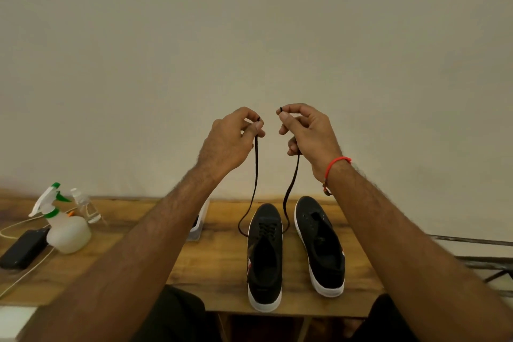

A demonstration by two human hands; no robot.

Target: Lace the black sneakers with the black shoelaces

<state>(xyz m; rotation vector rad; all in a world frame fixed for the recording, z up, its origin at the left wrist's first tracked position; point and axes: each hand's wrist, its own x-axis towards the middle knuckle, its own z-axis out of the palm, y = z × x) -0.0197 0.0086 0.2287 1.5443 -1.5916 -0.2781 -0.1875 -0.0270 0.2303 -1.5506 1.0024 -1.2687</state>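
Hands point(270, 133) high, flat black shoelace point(256, 175) ends pinched taut.

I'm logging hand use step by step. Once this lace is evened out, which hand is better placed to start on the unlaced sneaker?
Probably the right hand: the unlaced sneaker lies on its side of the table, beside the laced sneaker. Both hands now pinch ends of the shoelace, so either must let go first.

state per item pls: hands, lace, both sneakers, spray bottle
left hand: raised, pinching one lace end
right hand: raised, pinching other lace end
black shoelace: threaded in left sneaker, both ends held up
left sneaker: laced
right sneaker: unlaced
spray bottle: upright
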